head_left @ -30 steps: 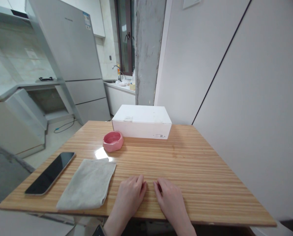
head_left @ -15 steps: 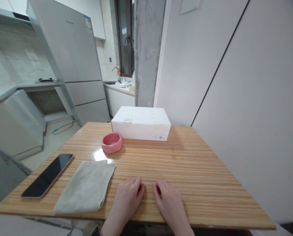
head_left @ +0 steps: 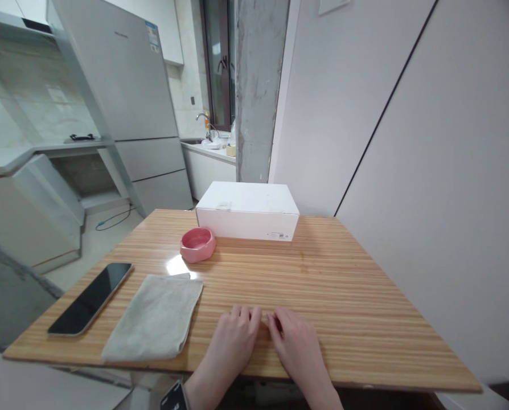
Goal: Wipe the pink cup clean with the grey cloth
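1. Left hand (head_left: 231, 347) rests on the tabletop (head_left: 344, 285), well in front of the box (head_left: 247, 212). From my seat, its fingers look loosely curled, neither spread nor pinching, and I see nothing held in it.
2. Right hand (head_left: 299, 353) rests the same way, also well in front of the box, with its fingers loosely curled and nothing held. Its fingertips sit just beside those of the left hand, and I cannot tell whether they touch.
3. Strap (head_left: 174, 397), dark and cut off by the frame, wraps my left wrist, well in front of the box.
4. Cloth (head_left: 152, 319), grey and folded, lies flat in front of the box and off to its left. It sits just beside my left hand, and I see no contact.
5. Phone (head_left: 90, 299) lies screen up, farther left of the box than the cloth and just beside it.
6. Bowl (head_left: 197, 245), pink and low, stands just in front of the box's left end.
7. Pillar (head_left: 258, 85), bare concrete, rises behind the box. Fridge (head_left: 118, 74) and faucet (head_left: 205, 122) stand farther back, left of it.
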Demonstrator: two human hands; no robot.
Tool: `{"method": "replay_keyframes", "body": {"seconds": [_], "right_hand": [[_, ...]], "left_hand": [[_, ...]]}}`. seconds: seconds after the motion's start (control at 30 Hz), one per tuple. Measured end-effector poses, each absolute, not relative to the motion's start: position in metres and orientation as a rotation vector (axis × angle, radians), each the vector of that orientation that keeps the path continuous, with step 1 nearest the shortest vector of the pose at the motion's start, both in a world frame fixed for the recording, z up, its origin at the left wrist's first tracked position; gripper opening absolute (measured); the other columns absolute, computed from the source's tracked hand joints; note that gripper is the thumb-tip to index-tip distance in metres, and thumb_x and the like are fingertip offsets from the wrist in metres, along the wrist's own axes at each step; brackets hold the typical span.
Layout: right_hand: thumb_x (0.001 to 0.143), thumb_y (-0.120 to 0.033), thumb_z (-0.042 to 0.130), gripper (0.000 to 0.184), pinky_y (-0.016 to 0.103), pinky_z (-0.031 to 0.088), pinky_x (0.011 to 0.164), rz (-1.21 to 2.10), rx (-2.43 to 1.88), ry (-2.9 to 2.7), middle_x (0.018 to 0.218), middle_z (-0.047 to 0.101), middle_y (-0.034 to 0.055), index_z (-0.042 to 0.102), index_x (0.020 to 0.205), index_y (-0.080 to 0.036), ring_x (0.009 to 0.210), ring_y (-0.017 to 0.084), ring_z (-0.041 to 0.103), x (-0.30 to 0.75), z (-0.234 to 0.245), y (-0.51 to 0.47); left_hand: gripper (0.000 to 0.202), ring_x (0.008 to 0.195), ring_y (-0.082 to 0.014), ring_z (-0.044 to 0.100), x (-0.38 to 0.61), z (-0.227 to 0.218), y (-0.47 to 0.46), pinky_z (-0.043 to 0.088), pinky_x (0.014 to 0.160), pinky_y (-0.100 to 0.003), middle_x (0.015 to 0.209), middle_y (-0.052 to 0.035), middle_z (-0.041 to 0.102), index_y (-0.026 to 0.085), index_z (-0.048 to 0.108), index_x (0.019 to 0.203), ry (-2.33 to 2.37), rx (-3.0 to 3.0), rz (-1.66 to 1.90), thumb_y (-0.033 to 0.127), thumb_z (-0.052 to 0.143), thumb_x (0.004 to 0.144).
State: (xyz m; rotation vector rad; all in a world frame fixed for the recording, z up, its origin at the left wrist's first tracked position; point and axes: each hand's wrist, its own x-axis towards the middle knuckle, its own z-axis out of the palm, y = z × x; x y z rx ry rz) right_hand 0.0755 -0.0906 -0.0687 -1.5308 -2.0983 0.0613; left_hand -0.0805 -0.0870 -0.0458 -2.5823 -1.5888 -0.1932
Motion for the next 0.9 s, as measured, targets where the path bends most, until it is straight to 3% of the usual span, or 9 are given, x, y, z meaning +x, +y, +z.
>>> {"method": "replay_keyframes", "body": {"seconds": [0.27, 0.47, 0.6, 0.7, 0.8, 0.9], "right_hand": [[0.092, -0.022, 0.039, 0.024, 0.026, 0.029, 0.056, 0.024, -1.537, -2.104, 0.067, 0.061, 0.0003, 0.051, 0.071, -0.022, 0.061, 0.016, 0.059, 0.077, -0.069, -0.087], [0.095, -0.026, 0.037, 0.028, 0.026, 0.028, 0.056, 0.025, -1.525, -2.097, 0.064, 0.058, -0.0008, 0.048, 0.069, -0.022, 0.058, 0.015, 0.057, 0.077, -0.07, -0.087], [0.095, -0.029, 0.038, 0.029, 0.026, 0.027, 0.055, 0.018, -1.529, -2.094, 0.062, 0.058, -0.0014, 0.047, 0.069, -0.022, 0.057, 0.015, 0.057, 0.077, -0.071, -0.087], [0.095, -0.028, 0.037, 0.029, 0.026, 0.027, 0.054, 0.003, -1.527, -2.094, 0.062, 0.059, -0.0011, 0.048, 0.069, -0.022, 0.057, 0.015, 0.057, 0.076, -0.071, -0.086], [0.095, -0.028, 0.038, 0.029, 0.026, 0.028, 0.054, 0.005, -1.52, -2.093, 0.063, 0.059, -0.0008, 0.049, 0.069, -0.022, 0.057, 0.015, 0.057, 0.076, -0.07, -0.086], [0.095, -0.027, 0.039, 0.028, 0.026, 0.028, 0.055, 0.021, -1.536, -2.087, 0.063, 0.059, -0.001, 0.049, 0.069, -0.022, 0.058, 0.015, 0.058, 0.076, -0.068, -0.087]], "left_hand": [[0.008, 0.063, -0.0211, 0.053, -0.075, -0.038, -0.089, 0.041, 0.053, -0.03, 0.072, -0.0033, 0.056, 0.019, 0.047, 0.087, -1.255, -2.497, -0.056, 0.012, 0.047, 0.083], [0.007, 0.075, -0.024, 0.054, -0.091, -0.014, -0.058, 0.043, 0.066, -0.036, 0.079, -0.0081, 0.059, 0.015, 0.053, 0.085, -1.219, -2.391, -0.031, 0.011, 0.049, 0.081], [0.027, 0.106, -0.0314, 0.052, -0.117, 0.004, -0.024, 0.038, 0.091, -0.044, 0.111, -0.0172, 0.059, 0.01, 0.057, 0.108, -1.341, -2.246, -0.105, 0.024, 0.051, 0.086], [0.061, 0.131, -0.0413, 0.029, -0.139, 0.007, -0.002, 0.018, 0.106, -0.055, 0.141, -0.0201, 0.038, 0.013, 0.045, 0.132, -1.515, -2.128, -0.199, 0.046, 0.055, 0.082], [0.075, 0.134, -0.0487, 0.016, -0.154, 0.0, 0.014, 0.009, 0.103, -0.065, 0.15, -0.0177, 0.023, 0.022, 0.033, 0.141, -1.761, -2.009, -0.252, 0.057, 0.054, 0.079], [0.074, 0.131, -0.0526, 0.017, -0.162, -0.007, 0.026, 0.012, 0.097, -0.07, 0.152, -0.0182, 0.019, 0.027, 0.025, 0.144, -1.956, -1.917, -0.278, 0.06, 0.047, 0.082]]}}
